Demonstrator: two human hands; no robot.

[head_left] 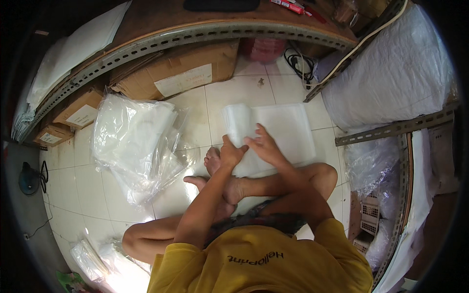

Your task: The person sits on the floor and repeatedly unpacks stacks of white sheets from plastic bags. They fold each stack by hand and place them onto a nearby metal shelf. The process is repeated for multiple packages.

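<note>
A stack of translucent white plastic sheets (288, 132) lies on the floor in front of my crossed legs. Its left side is curled over into a thick fold (237, 117). My left hand (233, 153) grips the near end of this fold; some of its fingers are hidden. Just to the right, my right hand (265, 145) is open over the sheets, fingers apart, with its thumb close to the fold. Whether its fingertips press on the plastic I cannot tell.
A big clear bag of white plastic (134, 139) lies on the left. Cardboard boxes (183, 68) stand under the metal-edged table (205, 29) ahead. A large wrapped roll (391, 73) rests on the right rack (400, 127). More plastic packs (115, 263) lie at lower left.
</note>
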